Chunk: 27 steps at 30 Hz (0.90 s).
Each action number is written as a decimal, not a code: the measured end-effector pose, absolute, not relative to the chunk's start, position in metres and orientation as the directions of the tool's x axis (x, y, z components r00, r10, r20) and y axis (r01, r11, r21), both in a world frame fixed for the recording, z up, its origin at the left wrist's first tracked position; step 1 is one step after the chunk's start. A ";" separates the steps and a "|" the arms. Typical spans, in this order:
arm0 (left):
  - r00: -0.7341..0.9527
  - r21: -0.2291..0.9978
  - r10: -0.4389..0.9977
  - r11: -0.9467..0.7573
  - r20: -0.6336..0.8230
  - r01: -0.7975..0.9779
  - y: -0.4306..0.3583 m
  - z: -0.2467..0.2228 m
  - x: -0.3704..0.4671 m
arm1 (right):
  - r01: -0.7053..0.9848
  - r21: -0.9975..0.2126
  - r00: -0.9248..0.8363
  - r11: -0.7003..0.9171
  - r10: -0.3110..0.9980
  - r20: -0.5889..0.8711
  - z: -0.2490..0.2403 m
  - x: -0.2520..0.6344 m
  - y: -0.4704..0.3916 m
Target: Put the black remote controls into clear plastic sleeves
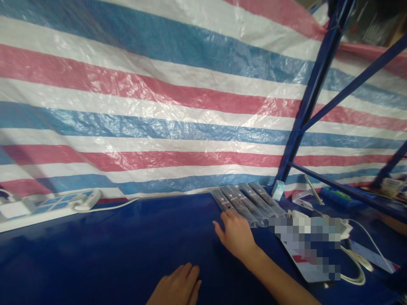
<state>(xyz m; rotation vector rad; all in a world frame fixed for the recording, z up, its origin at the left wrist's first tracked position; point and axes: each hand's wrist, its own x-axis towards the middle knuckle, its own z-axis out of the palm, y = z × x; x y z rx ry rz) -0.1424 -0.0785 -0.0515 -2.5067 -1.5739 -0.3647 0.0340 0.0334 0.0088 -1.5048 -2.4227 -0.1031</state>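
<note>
My right hand (237, 235) reaches over the blue tabletop (127, 245), palm down. Its fingertips lie at the near end of the leftmost of several long, clear plastic packets (249, 203), and its thumb points out to the left. The packets lie side by side in a slanted row with dark contents and small white print; what exactly is inside I cannot make out. Closer to me, my left hand (176, 284) rests on the tabletop with its back up and fingers lying down, holding nothing that shows.
A white power strip (60, 205) with plugs and a cord lies at the back left. Right of the packets are a small light-blue box (278, 190), a partly blurred phone-like device (313, 271), white cables (359, 275) and a blue tray (343, 197). A blue metal frame (294, 140) stands before a striped tarp (159, 106).
</note>
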 end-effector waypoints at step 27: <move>0.371 0.103 0.888 -0.410 0.272 0.906 -0.071 -0.038 -0.147 | 0.730 -0.312 -0.603 0.608 0.788 0.126 -0.005 0.048 0.013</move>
